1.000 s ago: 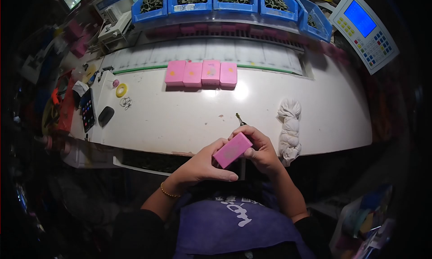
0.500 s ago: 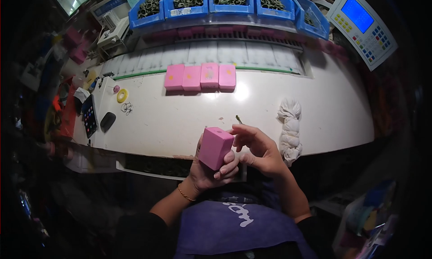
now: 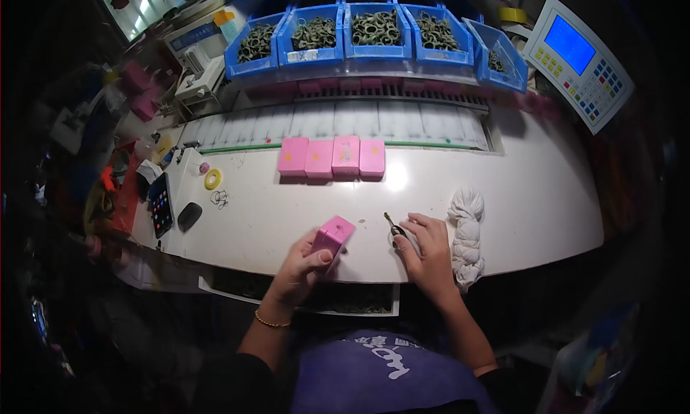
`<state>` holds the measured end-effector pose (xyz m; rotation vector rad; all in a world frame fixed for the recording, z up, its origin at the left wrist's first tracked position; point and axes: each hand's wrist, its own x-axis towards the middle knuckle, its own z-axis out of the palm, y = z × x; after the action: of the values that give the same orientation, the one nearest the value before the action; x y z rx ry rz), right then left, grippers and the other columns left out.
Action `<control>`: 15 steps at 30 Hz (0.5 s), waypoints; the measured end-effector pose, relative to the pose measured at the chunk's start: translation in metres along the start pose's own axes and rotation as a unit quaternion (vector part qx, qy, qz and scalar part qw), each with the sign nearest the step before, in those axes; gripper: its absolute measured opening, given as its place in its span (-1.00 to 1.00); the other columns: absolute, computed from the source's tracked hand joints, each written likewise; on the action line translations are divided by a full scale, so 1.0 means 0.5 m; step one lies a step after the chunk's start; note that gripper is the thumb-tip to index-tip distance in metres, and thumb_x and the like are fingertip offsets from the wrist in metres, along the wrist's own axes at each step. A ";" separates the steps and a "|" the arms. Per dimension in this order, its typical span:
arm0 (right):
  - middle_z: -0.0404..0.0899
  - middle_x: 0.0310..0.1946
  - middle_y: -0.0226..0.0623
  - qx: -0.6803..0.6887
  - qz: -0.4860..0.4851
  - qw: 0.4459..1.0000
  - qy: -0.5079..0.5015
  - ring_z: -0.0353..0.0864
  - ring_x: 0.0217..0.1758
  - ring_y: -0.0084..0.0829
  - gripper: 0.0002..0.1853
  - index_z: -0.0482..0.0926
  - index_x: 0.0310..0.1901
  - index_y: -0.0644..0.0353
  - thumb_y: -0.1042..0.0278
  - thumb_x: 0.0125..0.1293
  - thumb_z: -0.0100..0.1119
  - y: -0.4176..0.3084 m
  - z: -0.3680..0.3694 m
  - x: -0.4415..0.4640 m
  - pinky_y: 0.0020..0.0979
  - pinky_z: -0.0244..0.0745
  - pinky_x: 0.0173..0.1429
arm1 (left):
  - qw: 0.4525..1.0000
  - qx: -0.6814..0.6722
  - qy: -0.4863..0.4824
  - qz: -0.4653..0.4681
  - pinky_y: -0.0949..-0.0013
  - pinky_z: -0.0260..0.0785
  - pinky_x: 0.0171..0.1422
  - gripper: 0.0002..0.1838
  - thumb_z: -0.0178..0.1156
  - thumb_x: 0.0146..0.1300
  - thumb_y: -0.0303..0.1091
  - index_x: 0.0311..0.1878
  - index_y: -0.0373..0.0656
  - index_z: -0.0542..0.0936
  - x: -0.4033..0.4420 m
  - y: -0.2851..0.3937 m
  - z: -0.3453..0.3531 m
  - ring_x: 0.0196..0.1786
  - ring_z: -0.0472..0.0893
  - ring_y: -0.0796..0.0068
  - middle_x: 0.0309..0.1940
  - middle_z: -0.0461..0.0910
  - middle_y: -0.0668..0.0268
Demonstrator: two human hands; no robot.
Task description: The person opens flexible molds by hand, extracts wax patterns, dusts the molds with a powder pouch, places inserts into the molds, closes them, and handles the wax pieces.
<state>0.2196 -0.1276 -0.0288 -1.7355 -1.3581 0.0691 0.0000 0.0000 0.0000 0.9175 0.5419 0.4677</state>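
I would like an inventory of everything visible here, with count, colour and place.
Broad worktop: one, white, centre
Rectangular block: one, pink, centre, held
Slender object: one, dark, centre
Row of rectangular blocks: four, pink, worktop's far side
Twisted cloth: one, white, worktop's right side
Plastic bins: five in lower row, blue, behind worktop
Ring-like parts: many, dark, inside bins
Tape roll: one, yellow, worktop's left
Rounded object: one, black, left
Flat phone: one, black, far left
Keypad panel: one, white, upper right
Blurred clutter: uncounted, mixed, edges
Apron: one, purple, bottom
Bracelet: one, gold, left wrist
Left hand: one, bare, around block
Right hand: one, bare, near slender object
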 end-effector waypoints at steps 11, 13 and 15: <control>0.62 0.01 -0.11 0.044 -0.006 0.999 0.008 0.53 0.08 -0.11 -0.84 0.65 -0.24 0.27 0.41 0.20 0.41 0.007 -0.011 -0.001 -0.20 0.45 0.19 | 0.673 0.597 0.392 0.192 0.04 0.55 -0.03 -0.36 0.51 -0.05 0.08 -0.11 -0.28 0.55 0.335 0.210 -0.074 -0.13 0.72 0.01 -0.23 0.71 0.00; 0.63 0.02 -0.11 0.053 -0.001 0.998 0.014 0.53 0.09 -0.11 -0.84 0.66 -0.25 0.26 0.41 0.20 0.41 0.007 -0.017 -0.005 -0.20 0.45 0.18 | 0.630 0.643 0.401 0.168 0.00 0.55 -0.01 -0.34 0.48 -0.04 0.10 -0.08 -0.27 0.53 0.410 0.222 -0.095 -0.10 0.71 -0.04 -0.18 0.70 0.00; 0.63 0.04 -0.11 0.117 0.046 0.992 0.014 0.54 0.09 -0.13 -0.86 0.67 -0.26 0.25 0.41 0.21 0.41 0.006 -0.023 -0.007 -0.21 0.46 0.20 | 0.586 0.686 0.408 0.141 -0.04 0.55 0.01 -0.32 0.46 -0.03 0.12 -0.05 -0.25 0.50 0.462 0.218 -0.114 -0.07 0.70 -0.09 -0.14 0.69 -0.01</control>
<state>0.2266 -0.1372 -0.0257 -1.5930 -1.1990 0.2451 0.1271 0.2286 0.0085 2.3446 1.7626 0.7538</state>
